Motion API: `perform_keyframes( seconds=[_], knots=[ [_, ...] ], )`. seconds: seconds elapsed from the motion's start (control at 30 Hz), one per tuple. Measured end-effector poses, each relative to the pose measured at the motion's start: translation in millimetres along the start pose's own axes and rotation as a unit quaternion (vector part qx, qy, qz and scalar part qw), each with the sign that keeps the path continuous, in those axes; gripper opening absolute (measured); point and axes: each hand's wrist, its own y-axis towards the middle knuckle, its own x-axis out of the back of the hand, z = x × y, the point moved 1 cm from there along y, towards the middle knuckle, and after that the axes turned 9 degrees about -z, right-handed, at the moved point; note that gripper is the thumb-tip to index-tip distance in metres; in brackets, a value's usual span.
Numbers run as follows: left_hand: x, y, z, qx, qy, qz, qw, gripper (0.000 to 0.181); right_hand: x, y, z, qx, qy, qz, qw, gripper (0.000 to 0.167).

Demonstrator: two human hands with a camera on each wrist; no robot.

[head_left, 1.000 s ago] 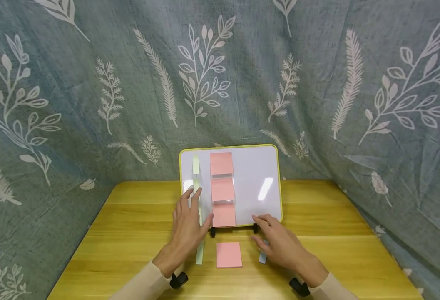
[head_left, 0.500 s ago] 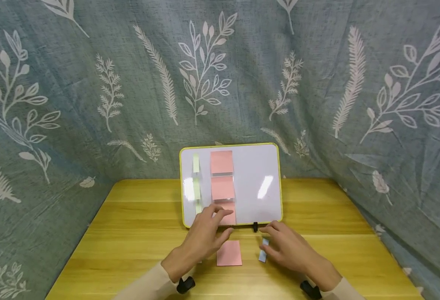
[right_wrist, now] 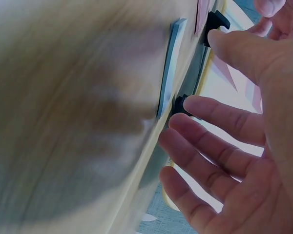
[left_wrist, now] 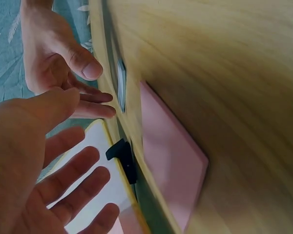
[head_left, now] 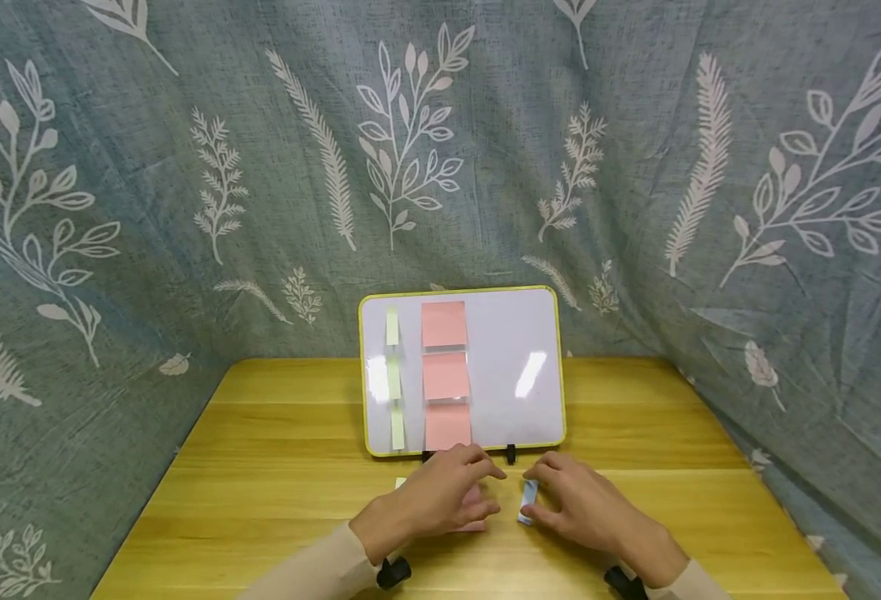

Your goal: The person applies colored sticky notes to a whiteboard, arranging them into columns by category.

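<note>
My left hand [head_left: 443, 493] hovers over the pink sticky-note pad [left_wrist: 168, 151], which lies on the table and is mostly covered by the hand in the head view. Its fingers are relaxed and hold nothing. Just right of it, my right hand [head_left: 583, 504] is beside a narrow blue sticky-note pad [head_left: 528, 502], thumb and fingers apart around it. In the right wrist view the blue pad [right_wrist: 171, 68] lies flat, with a gap between it and the fingers. Behind both hands leans a whiteboard [head_left: 515, 358] bearing three pink notes [head_left: 446, 375] and three narrow green notes [head_left: 394, 377].
Black feet [head_left: 511, 454] prop the yellow-rimmed board on the wooden table [head_left: 275, 467]. A green pad's end [head_left: 400, 482] peeks out behind the left hand. A patterned grey-green cloth [head_left: 485, 167] hangs at the back and sides.
My left hand has moved from the green notes on the board down and right, across to above the pink pad. The right hand has shifted slightly near the blue pad.
</note>
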Motion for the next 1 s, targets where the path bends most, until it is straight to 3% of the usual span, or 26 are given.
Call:
perform_keyframes(
  seconds=[0.33,0.67,1.0],
  knots=[
    [-21.2,9.3,-0.7,-0.001,-0.002,0.044,0.999,0.038,-3,-2.1,1,0.0,0.012,0.012,0.9999,0.038],
    [-31.2,12.9,-5.5,0.01,-0.004,0.079,0.9968,0.031,-4,0.0,2,-0.001,0.009,0.013,0.9999,0.04],
    [-32.5,19.8,-8.0,-0.022,-0.001,0.069,0.9974,0.028,-3,1.1,3,0.004,0.001,0.011,0.9999,0.042]
  ],
)
